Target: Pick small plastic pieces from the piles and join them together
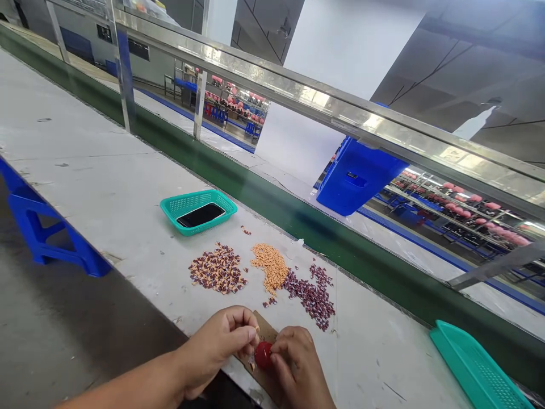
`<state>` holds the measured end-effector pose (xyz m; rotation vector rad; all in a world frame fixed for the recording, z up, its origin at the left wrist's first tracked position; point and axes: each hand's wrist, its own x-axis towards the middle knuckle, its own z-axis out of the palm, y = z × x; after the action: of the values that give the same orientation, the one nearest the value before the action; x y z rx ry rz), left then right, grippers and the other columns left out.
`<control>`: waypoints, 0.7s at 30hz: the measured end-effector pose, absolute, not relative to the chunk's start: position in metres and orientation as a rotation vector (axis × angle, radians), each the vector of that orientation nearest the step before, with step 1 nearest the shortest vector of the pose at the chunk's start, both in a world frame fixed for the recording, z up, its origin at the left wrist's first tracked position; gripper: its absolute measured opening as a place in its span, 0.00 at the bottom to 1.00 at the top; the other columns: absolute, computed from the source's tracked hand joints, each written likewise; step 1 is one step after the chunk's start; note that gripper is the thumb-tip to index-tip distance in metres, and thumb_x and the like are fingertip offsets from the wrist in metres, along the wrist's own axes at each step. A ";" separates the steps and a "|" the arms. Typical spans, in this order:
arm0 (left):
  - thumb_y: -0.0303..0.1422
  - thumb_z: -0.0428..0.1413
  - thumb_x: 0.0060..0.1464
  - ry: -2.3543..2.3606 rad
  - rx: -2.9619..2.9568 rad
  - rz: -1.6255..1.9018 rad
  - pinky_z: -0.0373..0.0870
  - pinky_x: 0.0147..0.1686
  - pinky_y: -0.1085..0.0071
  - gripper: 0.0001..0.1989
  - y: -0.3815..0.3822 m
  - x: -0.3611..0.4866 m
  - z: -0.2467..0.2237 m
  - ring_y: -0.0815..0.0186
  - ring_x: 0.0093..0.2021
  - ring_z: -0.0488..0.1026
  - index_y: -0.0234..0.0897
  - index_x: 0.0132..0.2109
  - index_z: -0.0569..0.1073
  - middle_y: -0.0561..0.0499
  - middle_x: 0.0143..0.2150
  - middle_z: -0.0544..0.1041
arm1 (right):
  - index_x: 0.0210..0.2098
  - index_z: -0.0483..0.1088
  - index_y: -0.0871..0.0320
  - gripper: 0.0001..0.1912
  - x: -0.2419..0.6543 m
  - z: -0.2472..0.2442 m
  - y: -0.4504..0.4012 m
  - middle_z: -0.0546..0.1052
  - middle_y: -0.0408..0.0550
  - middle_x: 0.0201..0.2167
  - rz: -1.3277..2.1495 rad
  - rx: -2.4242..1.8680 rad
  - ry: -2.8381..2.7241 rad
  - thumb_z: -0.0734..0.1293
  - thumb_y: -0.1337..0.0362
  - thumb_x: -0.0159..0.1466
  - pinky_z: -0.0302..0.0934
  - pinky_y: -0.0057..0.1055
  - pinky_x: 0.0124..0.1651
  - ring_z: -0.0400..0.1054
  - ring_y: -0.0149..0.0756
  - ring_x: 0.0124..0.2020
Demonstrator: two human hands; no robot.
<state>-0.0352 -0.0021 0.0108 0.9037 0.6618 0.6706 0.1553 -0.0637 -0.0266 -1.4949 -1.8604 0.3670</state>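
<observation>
Pinching a red ball between closed left hand and closed right hand, above a cardboard piece. Beyond lie a mottled bead heap, orange heap and purple heap; far left, a teal basket holds a phone.

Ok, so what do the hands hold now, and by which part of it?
The left hand and right hand hold a round red piece between their fingertips, at its opposite sides.

The left hand and right hand look bare.
</observation>
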 end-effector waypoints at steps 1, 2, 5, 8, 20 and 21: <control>0.35 0.59 0.43 0.667 0.883 0.677 0.59 0.30 0.72 0.09 -0.004 -0.036 0.010 0.71 0.25 0.64 0.35 0.30 0.69 0.56 0.24 0.71 | 0.27 0.71 0.54 0.06 0.156 -0.028 -0.064 0.74 0.46 0.30 0.348 -1.500 -1.868 0.66 0.72 0.56 0.61 0.36 0.38 0.67 0.39 0.34; 0.34 0.59 0.43 0.668 0.864 0.682 0.58 0.29 0.72 0.08 -0.006 -0.036 0.009 0.71 0.25 0.64 0.35 0.30 0.69 0.56 0.24 0.71 | 0.27 0.71 0.54 0.06 0.156 -0.029 -0.065 0.74 0.46 0.30 0.328 -1.503 -1.876 0.66 0.72 0.56 0.61 0.37 0.38 0.66 0.39 0.34; 0.33 0.58 0.43 0.661 0.823 0.674 0.58 0.29 0.72 0.07 -0.012 -0.034 0.006 0.71 0.26 0.64 0.35 0.30 0.69 0.55 0.25 0.72 | 0.27 0.72 0.54 0.06 0.156 -0.030 -0.066 0.74 0.46 0.30 0.302 -1.511 -1.890 0.66 0.71 0.56 0.61 0.37 0.39 0.66 0.39 0.34; 0.33 0.58 0.44 0.632 0.816 0.652 0.59 0.31 0.72 0.07 -0.017 -0.032 0.005 0.71 0.27 0.64 0.34 0.30 0.70 0.54 0.26 0.72 | 0.27 0.71 0.54 0.04 0.153 -0.027 -0.068 0.73 0.45 0.30 0.355 -1.472 -1.831 0.66 0.69 0.57 0.61 0.35 0.38 0.66 0.39 0.34; 0.39 0.62 0.43 0.568 0.793 0.611 0.59 0.31 0.71 0.14 -0.026 -0.028 0.000 0.71 0.27 0.64 0.34 0.30 0.69 0.56 0.25 0.70 | 0.32 0.70 0.52 0.04 0.137 -0.015 -0.073 0.68 0.44 0.31 0.585 -1.281 -1.566 0.64 0.62 0.62 0.61 0.31 0.39 0.65 0.37 0.35; 0.39 0.62 0.43 0.565 0.789 0.618 0.59 0.31 0.71 0.14 -0.026 -0.027 -0.001 0.71 0.27 0.64 0.34 0.31 0.69 0.55 0.25 0.70 | 0.32 0.70 0.52 0.04 0.137 -0.016 -0.072 0.68 0.44 0.31 0.585 -1.283 -1.565 0.64 0.62 0.62 0.61 0.31 0.39 0.66 0.37 0.35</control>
<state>-0.0273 -0.0261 -0.0015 0.7887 0.5649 0.6175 0.1366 -0.0723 -0.0158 -1.2830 -1.5646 0.5854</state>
